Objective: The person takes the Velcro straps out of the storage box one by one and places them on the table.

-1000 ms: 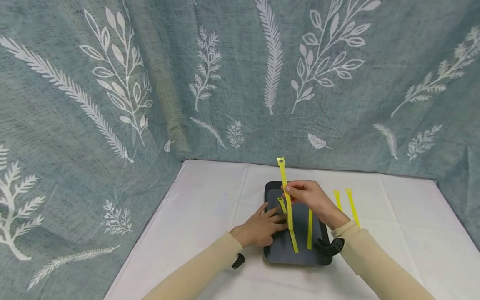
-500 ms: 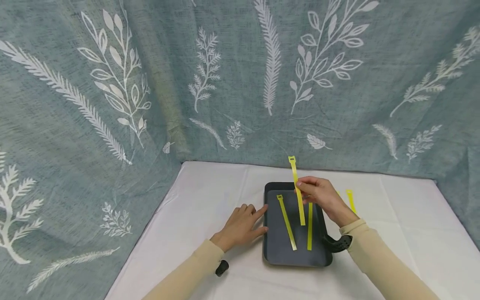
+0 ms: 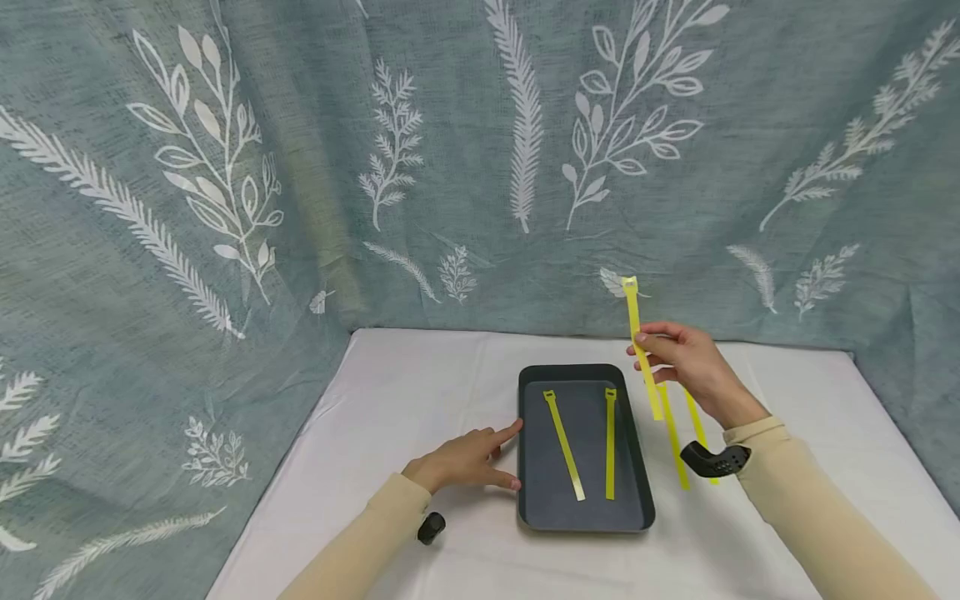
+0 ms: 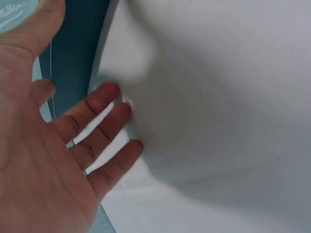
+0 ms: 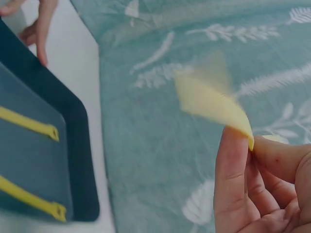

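Note:
A yellow hook-and-loop cable tie [image 3: 647, 379] hangs between the thumb and fingers of my right hand [image 3: 692, 367], which pinches it above the table, right of the tray. In the right wrist view its upper part is blurred. Two more yellow cable ties lie apart inside the dark grey tray [image 3: 527, 467]: a slanted left cable tie [image 3: 564, 446] and a straight right cable tie [image 3: 611, 446]. My left hand [image 3: 465, 460] touches the tray's left rim with the thumb and index fingertips. The left wrist view shows the palm of that hand [image 4: 43, 160], other fingers spread.
Two yellow cable ties lie on the white-covered table right of the tray, a nearer-to-tray tie [image 3: 675, 442] and an outer tie [image 3: 696, 421], partly behind my right hand and wrist strap. A patterned green-grey curtain [image 3: 450, 167] hangs behind and left of the table [image 3: 420, 375].
My right hand has moved right and up with its cable tie, from over the tray to beyond its right edge. My left hand has drawn back from inside the tray to its left rim.

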Action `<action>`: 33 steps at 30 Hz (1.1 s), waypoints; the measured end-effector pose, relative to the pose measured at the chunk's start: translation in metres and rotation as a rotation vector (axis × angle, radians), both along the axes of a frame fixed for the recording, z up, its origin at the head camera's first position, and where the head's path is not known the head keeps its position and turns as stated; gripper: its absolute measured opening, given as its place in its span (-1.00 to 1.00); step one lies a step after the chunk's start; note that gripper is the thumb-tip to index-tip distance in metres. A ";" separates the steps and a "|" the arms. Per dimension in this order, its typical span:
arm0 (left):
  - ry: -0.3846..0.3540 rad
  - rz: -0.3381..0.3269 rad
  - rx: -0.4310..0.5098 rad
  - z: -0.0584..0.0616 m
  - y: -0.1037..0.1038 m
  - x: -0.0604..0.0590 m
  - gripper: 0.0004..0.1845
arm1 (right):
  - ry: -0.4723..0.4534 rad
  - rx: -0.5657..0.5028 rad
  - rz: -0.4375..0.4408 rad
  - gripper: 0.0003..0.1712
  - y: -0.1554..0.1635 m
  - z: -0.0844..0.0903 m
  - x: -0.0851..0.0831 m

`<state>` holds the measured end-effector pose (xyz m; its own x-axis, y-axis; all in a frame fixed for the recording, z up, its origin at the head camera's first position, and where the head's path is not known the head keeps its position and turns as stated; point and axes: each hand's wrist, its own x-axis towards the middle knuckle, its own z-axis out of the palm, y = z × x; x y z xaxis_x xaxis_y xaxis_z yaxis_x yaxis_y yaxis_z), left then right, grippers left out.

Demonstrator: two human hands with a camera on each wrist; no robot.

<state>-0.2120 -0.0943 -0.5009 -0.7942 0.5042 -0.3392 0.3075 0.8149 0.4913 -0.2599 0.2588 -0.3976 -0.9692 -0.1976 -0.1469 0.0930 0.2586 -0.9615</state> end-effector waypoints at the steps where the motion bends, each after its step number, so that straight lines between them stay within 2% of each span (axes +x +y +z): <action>1: -0.008 0.001 0.003 0.000 0.000 0.000 0.06 | 0.004 0.010 -0.006 -0.37 0.005 0.002 0.000; 5: -0.025 0.001 0.004 0.001 0.000 0.001 0.07 | 0.028 0.038 -0.034 -0.46 0.026 0.009 0.000; 10: -0.047 0.001 0.017 0.004 0.000 -0.001 0.07 | 0.038 0.023 -0.066 -0.68 0.050 0.017 0.000; 13: -0.043 0.000 0.023 0.006 0.001 -0.001 0.06 | 0.032 0.021 -0.093 -0.74 0.061 0.021 -0.002; 19: -0.026 -0.019 0.040 0.005 0.001 -0.004 0.05 | 0.026 0.054 -0.165 -0.73 0.083 0.026 -0.001; 22: -0.020 -0.024 0.040 0.003 -0.001 -0.006 0.05 | 0.023 0.071 -0.199 -0.53 0.091 0.026 -0.001; 26: -0.021 -0.025 0.035 0.003 -0.004 -0.008 0.05 | 0.013 0.087 -0.228 -0.42 0.102 0.021 -0.001; 29: -0.029 -0.025 0.044 0.004 -0.005 -0.008 0.05 | 0.000 0.097 -0.244 -0.55 0.112 0.016 -0.002; 33: -0.028 -0.033 0.048 0.005 -0.006 -0.010 0.06 | -0.031 0.113 -0.269 -0.59 0.121 0.007 -0.002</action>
